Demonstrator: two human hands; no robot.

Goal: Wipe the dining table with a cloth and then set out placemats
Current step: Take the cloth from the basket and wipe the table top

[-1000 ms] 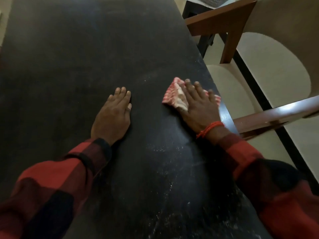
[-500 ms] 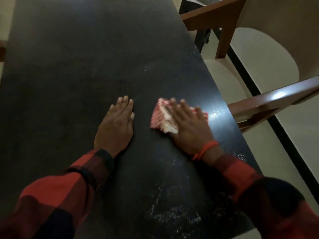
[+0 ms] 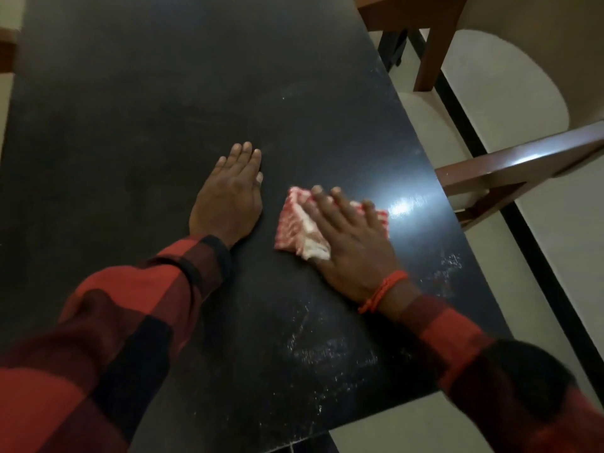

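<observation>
Cloth [image 3: 302, 228]: red-and-white, bunched into a pad, lying on the dark dining table [image 3: 163, 93] toward its right edge, pinned under my right hand [image 3: 351, 243].
Right hand: fingers straight and spread across the cloth, pressing down rather than curling round it, so I judge the flat palm drives the wipe.
Left hand [image 3: 228, 197]: flat on bare tabletop just beside the cloth, fingers straight, holding nothing; it looks placed to brace my lean.
Residue [image 3: 327, 351]: pale streaks near the front edge, so wiping seems unfinished.
Chair [image 3: 510, 165]: wooden arm close off the right edge.
Placemats: none in view.
</observation>
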